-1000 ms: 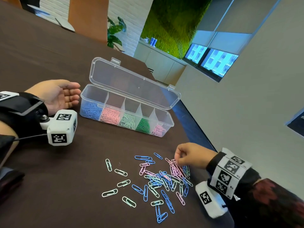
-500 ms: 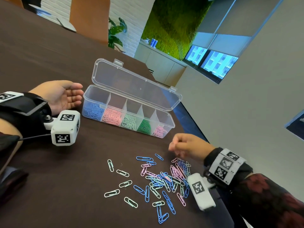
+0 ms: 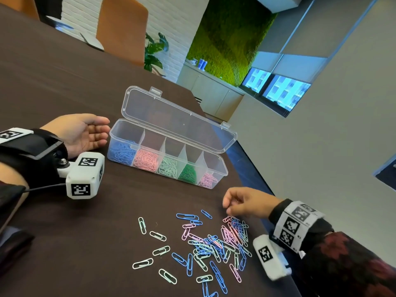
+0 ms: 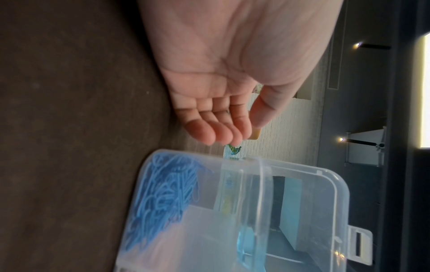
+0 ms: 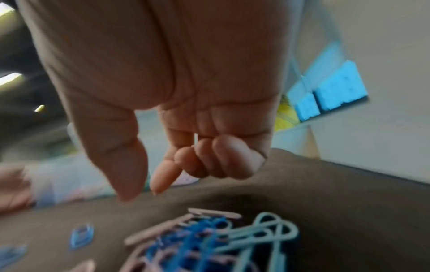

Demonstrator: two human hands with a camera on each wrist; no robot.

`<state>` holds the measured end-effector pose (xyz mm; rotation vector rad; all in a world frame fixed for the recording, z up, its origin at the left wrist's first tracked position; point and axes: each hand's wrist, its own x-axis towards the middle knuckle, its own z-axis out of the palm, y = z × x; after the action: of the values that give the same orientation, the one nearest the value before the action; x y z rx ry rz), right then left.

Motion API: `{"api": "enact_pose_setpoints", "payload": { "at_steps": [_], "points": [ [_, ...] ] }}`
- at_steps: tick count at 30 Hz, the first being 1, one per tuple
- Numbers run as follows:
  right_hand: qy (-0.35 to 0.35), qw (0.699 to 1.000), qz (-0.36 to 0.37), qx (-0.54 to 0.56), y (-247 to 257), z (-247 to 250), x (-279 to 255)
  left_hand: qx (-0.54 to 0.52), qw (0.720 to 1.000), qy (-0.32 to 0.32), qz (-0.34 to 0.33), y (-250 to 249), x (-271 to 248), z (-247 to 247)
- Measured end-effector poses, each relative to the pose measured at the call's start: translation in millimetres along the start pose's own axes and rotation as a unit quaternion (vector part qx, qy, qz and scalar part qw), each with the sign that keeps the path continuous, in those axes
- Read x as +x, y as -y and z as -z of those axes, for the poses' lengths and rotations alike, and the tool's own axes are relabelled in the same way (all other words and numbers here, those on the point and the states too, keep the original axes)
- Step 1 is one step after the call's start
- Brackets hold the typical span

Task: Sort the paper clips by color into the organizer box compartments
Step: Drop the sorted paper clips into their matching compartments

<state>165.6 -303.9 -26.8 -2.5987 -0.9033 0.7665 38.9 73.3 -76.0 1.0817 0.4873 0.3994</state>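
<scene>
A clear organizer box (image 3: 224, 168) stands open on the dark table, its lid tipped back. Its compartments hold blue clips (image 3: 121, 152), pink clips (image 3: 146, 159), pale green, dark green and, at the right end, more pink ones (image 3: 207, 180). A loose pile of paper clips (image 3: 218, 243) in blue, pink and mint lies nearer me. My right hand (image 3: 227, 205) hovers just above the pile's far right edge. In the right wrist view its three outer fingers (image 5: 209, 156) curl over a thin pale clip edge. My left hand (image 3: 102, 129) rests open beside the box's left end (image 4: 291, 184), holding nothing.
Single clips (image 3: 142, 225) lie scattered left of the pile. The table edge (image 3: 252, 168) runs close behind the box's right end and my right hand. An orange chair (image 3: 122, 28) stands at the far side. A dark object (image 3: 12, 249) sits at the near left.
My right hand has lifted off the pile, where it was pinching among the pink clips, and moved a little toward the box. The left hand and the box stay put.
</scene>
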Motion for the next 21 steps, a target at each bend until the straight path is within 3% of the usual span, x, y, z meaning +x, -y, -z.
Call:
{"api": "enact_pose_setpoints", "payload": {
  "at_steps": [3, 6, 8, 10, 11, 14, 17, 19, 21],
  "points": [
    [0.042, 0.986, 0.000, -0.161, 3.5, -3.9, 5.0, -0.002, 1.000, 0.001, -0.002, -0.8, -0.3, 0.1],
    [0.041, 0.987, -0.003, -0.157, 2.6, -3.7, 4.5, -0.001, 1.000, 0.002, 0.000, -1.8, -0.4, 0.6],
    [0.020, 0.998, -0.003, -0.062, -0.2, -2.3, 0.8, -0.002, 1.000, 0.003, 0.001, -2.4, -0.5, 0.4],
    [-0.022, 0.993, 0.018, 0.114, -6.4, -1.7, -2.9, -0.003, 1.000, 0.004, 0.001, -2.8, -0.9, 0.2],
    [-0.046, 0.975, 0.031, 0.217, -10.2, -2.4, -4.5, -0.003, 1.000, 0.004, 0.001, -2.9, -1.3, 0.2],
    [-0.090, 0.878, 0.038, 0.469, -13.8, -5.1, -13.6, -0.002, 1.000, 0.003, 0.000, -2.8, -1.9, -0.1],
    [-0.110, 0.835, 0.006, 0.539, -19.8, -10.9, -22.8, -0.003, 1.000, 0.003, 0.000, -2.6, -2.9, -0.3],
    [-0.104, 0.856, -0.029, 0.506, -21.5, -15.3, -27.4, -0.005, 1.000, 0.002, -0.001, -2.6, -3.5, -0.2],
    [-0.089, 0.925, -0.060, 0.364, -19.3, -20.1, -33.6, -0.006, 1.000, 0.002, -0.003, -2.4, -4.5, -0.9]
  ]
}}
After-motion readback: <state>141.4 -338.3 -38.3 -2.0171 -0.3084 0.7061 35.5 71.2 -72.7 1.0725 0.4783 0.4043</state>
